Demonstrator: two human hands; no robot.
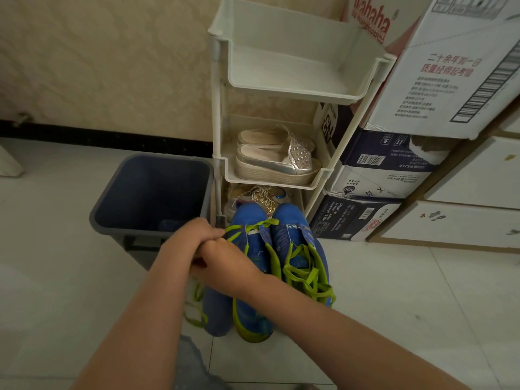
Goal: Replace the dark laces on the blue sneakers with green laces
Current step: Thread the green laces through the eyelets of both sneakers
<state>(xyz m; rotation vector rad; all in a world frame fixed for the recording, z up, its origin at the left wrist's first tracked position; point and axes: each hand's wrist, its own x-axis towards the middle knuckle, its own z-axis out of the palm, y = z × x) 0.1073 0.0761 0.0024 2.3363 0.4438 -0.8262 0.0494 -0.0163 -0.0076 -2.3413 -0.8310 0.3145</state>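
Two blue sneakers stand side by side on the floor, toes toward the white rack. The right sneaker (298,243) carries a loose green lace (309,277) hanging over its side. Across the left sneaker (253,313), a green lace (247,229) runs through the front eyelets. My left hand (191,237) and my right hand (225,263) are together over the left sneaker, fingers curled, pinching the green lace near its end. More green lace (197,308) dangles below my hands. My hands hide the left sneaker's middle eyelets.
A grey-blue bin (126,201) stands left of the sneakers. Right behind them a white tiered rack (281,88) holds silver sandals (275,159) and another shoe on the lowest shelf. Stacked cardboard boxes (380,164) fill the right. Pale floor tiles (394,291) lie all around.
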